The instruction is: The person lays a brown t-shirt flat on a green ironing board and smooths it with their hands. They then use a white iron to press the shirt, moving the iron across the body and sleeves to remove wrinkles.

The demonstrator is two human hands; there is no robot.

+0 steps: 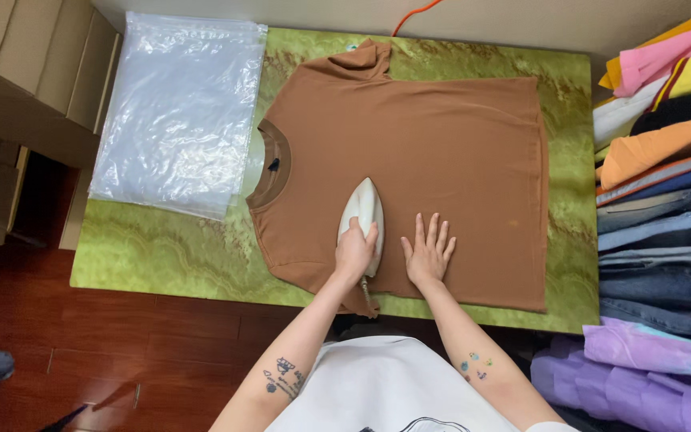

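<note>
A brown T-shirt [441, 144] lies flat on a green marbled table [161, 252], its collar to the left. A white iron [365, 204] rests on the shirt's near part, tip pointing away from me. My left hand [355, 253] is closed around the iron's handle. My right hand [429, 254] lies flat on the shirt just right of the iron, fingers spread, holding nothing. The iron's cord [368, 294] hangs off the table's near edge.
A stack of clear plastic bags [177, 112] lies on the table's left end. Cardboard boxes [25, 64] stand at far left. A tall pile of folded clothes [665, 200] fills the right side. An orange cable [413, 14] runs behind the table.
</note>
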